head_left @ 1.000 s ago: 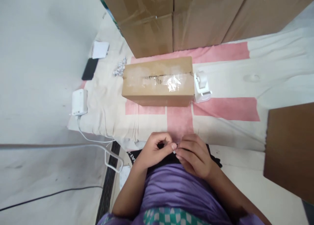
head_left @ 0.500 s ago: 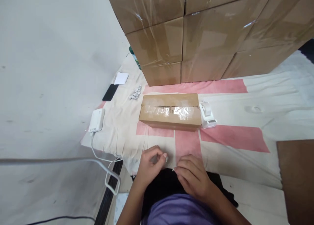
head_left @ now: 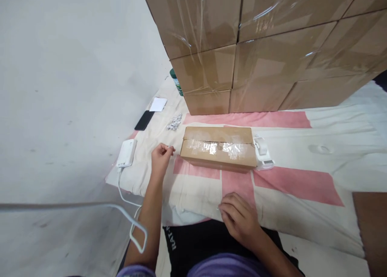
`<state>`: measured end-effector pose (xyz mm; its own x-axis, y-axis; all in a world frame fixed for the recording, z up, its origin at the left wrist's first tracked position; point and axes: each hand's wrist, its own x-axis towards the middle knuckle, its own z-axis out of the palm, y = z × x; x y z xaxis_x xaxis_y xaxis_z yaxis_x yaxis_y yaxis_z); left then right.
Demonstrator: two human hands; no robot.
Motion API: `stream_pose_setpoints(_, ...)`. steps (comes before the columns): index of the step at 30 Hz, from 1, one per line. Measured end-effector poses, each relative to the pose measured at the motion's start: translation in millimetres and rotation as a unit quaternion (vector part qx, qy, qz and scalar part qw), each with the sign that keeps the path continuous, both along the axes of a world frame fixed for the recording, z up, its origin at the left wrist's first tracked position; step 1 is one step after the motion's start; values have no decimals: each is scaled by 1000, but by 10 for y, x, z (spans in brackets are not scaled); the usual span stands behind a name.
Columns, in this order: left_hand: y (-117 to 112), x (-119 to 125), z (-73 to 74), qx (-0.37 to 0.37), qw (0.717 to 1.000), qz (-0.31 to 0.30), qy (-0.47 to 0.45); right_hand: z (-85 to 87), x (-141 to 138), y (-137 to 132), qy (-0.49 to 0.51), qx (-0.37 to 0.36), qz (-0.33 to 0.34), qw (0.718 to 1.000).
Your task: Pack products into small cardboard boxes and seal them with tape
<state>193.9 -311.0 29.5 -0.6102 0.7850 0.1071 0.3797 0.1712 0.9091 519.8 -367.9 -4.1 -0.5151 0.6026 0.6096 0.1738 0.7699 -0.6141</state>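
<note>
My left hand (head_left: 161, 159) is raised over the cloth just left of a taped cardboard box (head_left: 218, 154). Its thumb and fingers are pinched together, and whatever lies between them is too small to make out. In front of the box, near the table's front edge, rests my right hand (head_left: 238, 217), fingers curled and closed. A tiny whitish bit shows at its fingertips, too small to name. Beyond my left hand lies a small heap of silvery-white bits (head_left: 174, 122). A white tape dispenser (head_left: 263, 153) stands against the box's right end.
Large cardboard boxes (head_left: 263, 63) wrapped in clear film are stacked at the back. Along the wall lie a black phone (head_left: 144, 120), a white pad (head_left: 158, 104) and a white device (head_left: 126, 153) with a cable. A green container (head_left: 176, 81) stands behind. Brown cardboard (head_left: 373, 224) lies at right.
My left hand has moved away from my right hand, forward and left, to beside the box's left end. My right hand stays near the front edge. The view has tilted slightly upward.
</note>
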Motion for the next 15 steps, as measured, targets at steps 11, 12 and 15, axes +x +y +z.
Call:
stream_pose_setpoints(11, 970, -628, -31, -214, 967, -38, 132, -18, -24, -16, -26, -22, -32, 999)
stream_pose_setpoints(12, 1001, -640, -16, -229, 961, -42, 151, -21, -28, -14, -28, -21, -31, 999)
stream_pose_setpoints(15, 1052, -636, 15, -270, 939, -44, 209, -20, -32, -11, -32, -22, -24, 999)
